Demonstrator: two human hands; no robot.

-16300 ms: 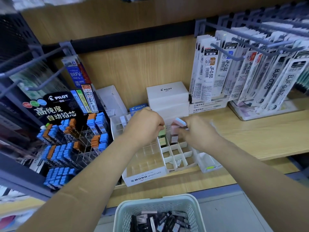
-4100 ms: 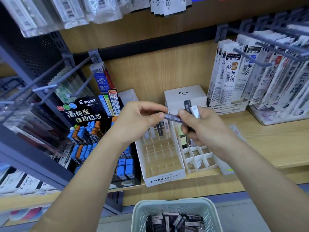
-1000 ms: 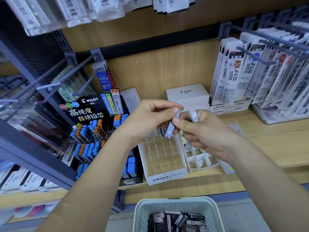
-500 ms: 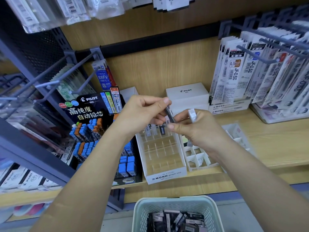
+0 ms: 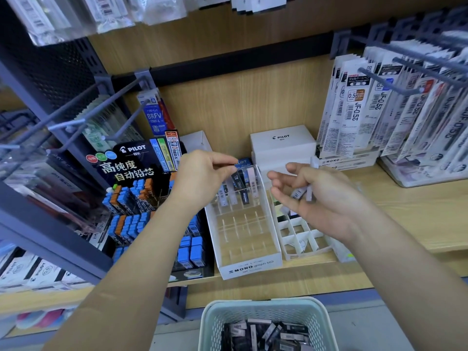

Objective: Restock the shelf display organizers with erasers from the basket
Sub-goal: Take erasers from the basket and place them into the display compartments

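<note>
Pinching an upright eraser [image 5: 237, 179] by its top at centre frame, left hand [image 5: 200, 178] holds it over back row of organizer [image 5: 250, 268]; right hand [image 5: 326, 198] loosely cups spares [image 5: 301, 193].

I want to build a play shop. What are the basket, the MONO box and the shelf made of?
Basket: probably plastic, pale green, matt, moulded with a grid of holes. MONO box: seemingly white printed card outside, clear glossy plastic dividers inside. Shelf: pale board with grain lines; real wood or laminate, cannot tell.
</note>
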